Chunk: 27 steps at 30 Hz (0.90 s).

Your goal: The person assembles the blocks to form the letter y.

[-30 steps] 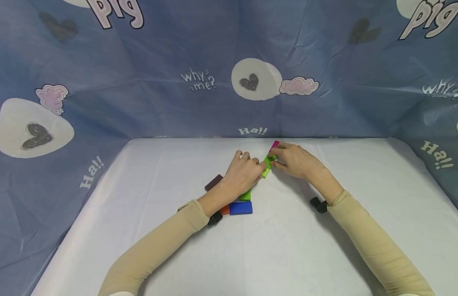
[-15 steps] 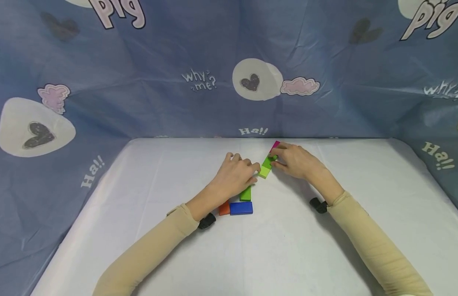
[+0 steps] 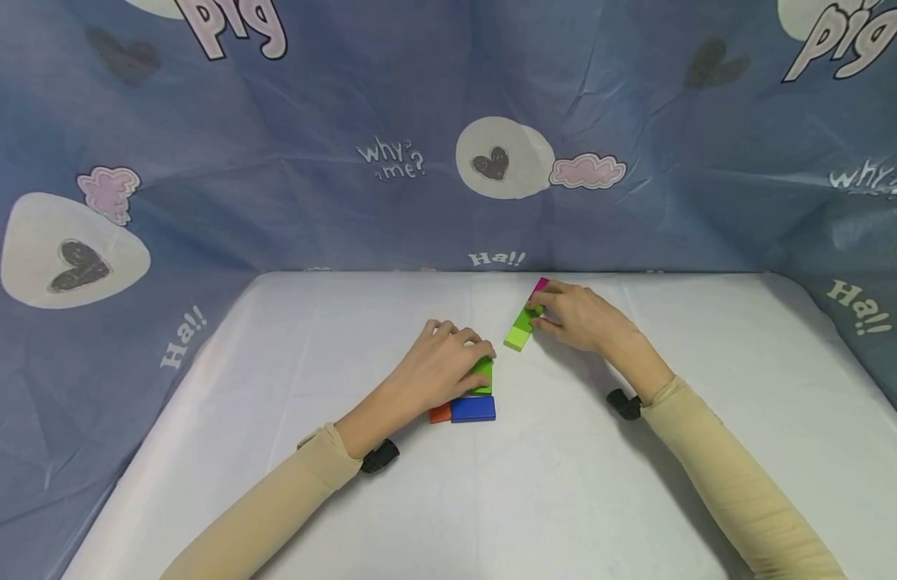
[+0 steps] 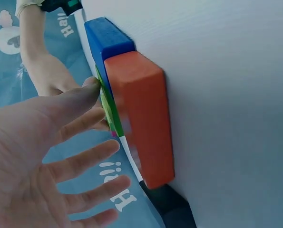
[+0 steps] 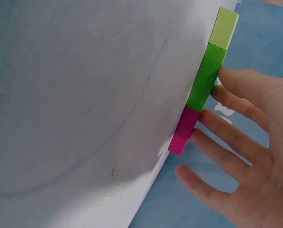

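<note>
In the head view, my left hand (image 3: 441, 362) is low over a cluster of rectangular blocks, thumb and index finger at a green block (image 3: 485, 368). The left wrist view has its thumb tip at the green block (image 4: 113, 116) and the other fingers spread. Beside these lie a blue block (image 3: 473, 409) and an orange block (image 3: 440, 414). My right hand (image 3: 575, 314) rests its fingertips along a slanting row: a lime block (image 5: 224, 28), a second green block (image 5: 207, 78) and a magenta block (image 5: 185, 130), joined end to end.
A dark block (image 4: 170, 204) lies behind the orange one in the left wrist view; my left hand hides it in the head view. The white tabletop (image 3: 564, 483) meets a blue printed cloth (image 3: 361, 217) at the back.
My left hand has let go of the lime block at the row's near end and moved left and toward me, onto the green block. The right hand has stayed in place.
</note>
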Tool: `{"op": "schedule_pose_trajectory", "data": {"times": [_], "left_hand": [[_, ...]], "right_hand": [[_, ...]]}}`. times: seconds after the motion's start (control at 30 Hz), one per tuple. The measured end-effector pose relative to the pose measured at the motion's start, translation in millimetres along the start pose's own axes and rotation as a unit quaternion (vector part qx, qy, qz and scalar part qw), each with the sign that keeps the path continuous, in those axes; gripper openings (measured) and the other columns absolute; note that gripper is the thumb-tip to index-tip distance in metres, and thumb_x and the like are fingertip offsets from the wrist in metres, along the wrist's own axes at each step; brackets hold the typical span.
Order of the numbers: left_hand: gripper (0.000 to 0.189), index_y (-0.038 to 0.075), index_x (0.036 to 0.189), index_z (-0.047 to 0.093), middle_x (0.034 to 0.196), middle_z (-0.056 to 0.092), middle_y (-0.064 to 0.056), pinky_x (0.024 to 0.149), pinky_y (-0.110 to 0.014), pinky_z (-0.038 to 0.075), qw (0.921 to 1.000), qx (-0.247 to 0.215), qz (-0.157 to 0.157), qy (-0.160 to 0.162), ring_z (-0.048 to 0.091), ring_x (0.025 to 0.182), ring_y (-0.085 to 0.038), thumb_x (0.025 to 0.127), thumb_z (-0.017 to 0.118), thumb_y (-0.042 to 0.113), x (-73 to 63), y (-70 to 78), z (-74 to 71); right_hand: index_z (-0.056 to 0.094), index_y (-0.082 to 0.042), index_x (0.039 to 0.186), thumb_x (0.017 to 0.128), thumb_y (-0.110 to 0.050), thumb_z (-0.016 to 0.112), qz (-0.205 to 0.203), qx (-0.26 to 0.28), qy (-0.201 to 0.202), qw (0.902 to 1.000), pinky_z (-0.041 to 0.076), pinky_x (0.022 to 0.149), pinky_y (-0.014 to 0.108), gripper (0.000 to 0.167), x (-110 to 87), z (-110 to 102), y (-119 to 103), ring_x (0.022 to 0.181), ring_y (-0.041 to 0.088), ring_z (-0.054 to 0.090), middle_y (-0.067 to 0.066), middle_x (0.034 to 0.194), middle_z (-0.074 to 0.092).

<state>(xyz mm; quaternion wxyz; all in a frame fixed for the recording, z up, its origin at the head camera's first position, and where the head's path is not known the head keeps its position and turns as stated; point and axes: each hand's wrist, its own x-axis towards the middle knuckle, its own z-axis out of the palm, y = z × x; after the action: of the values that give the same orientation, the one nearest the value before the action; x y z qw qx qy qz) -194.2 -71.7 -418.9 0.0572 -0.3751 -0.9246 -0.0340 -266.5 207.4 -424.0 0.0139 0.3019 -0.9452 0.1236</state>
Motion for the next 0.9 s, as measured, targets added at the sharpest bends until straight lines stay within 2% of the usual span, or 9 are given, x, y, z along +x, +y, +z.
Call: {"op": "schedule_pose_trajectory", "data": {"times": [0.17, 0.3, 0.5, 0.9], "left_hand": [[0.034, 0.026, 0.124, 0.077, 0.125, 0.080, -0.005, 0.102, -0.054, 0.053, 1.0000, 0.004, -0.002, 0.003, 0.072, 0.114, -0.037, 0.100, 0.075, 0.050, -5.0, -0.2, 0.9], [0.035, 0.026, 0.126, 0.077, 0.127, 0.079, -0.005, 0.103, -0.054, 0.053, 1.0000, 0.000, -0.006, -0.007, 0.072, 0.116, -0.037, 0.100, 0.074, 0.050, -7.0, 0.1, 0.5], [0.036, 0.026, 0.126, 0.077, 0.128, 0.079, -0.005, 0.104, -0.055, 0.053, 0.9999, -0.005, -0.008, -0.013, 0.071, 0.117, -0.036, 0.100, 0.074, 0.050, -7.7, 1.1, -2.5], [0.040, 0.025, 0.129, 0.077, 0.128, 0.079, -0.005, 0.105, -0.055, 0.054, 0.9995, -0.021, 0.000, -0.026, 0.072, 0.117, -0.036, 0.097, 0.079, 0.048, -8.8, 0.1, -7.0]], "right_hand": [[0.076, -0.011, 0.126, 0.102, -0.029, 0.076, 0.010, 0.002, -0.006, 0.9999, 0.060, 0.097, 0.051, 0.030, -1.5, -0.1, 0.5, 0.105, 0.032, 0.075, 0.016, 0.130, 0.073], [0.076, -0.010, 0.129, 0.102, -0.036, 0.075, 0.018, 0.003, -0.012, 0.9998, 0.061, 0.096, 0.052, 0.037, -2.2, -0.3, 0.3, 0.105, 0.032, 0.075, 0.016, 0.131, 0.072], [0.074, -0.010, 0.131, 0.096, -0.049, 0.079, 0.025, -0.001, -0.023, 0.9994, 0.060, 0.097, 0.056, 0.052, -1.2, -2.9, -3.4, 0.106, 0.034, 0.076, 0.017, 0.131, 0.072], [0.072, -0.011, 0.135, 0.094, -0.047, 0.081, 0.036, -0.002, -0.036, 0.9987, 0.055, 0.106, 0.063, 0.055, -0.3, -4.3, -6.2, 0.115, 0.038, 0.073, 0.021, 0.140, 0.068]]}}
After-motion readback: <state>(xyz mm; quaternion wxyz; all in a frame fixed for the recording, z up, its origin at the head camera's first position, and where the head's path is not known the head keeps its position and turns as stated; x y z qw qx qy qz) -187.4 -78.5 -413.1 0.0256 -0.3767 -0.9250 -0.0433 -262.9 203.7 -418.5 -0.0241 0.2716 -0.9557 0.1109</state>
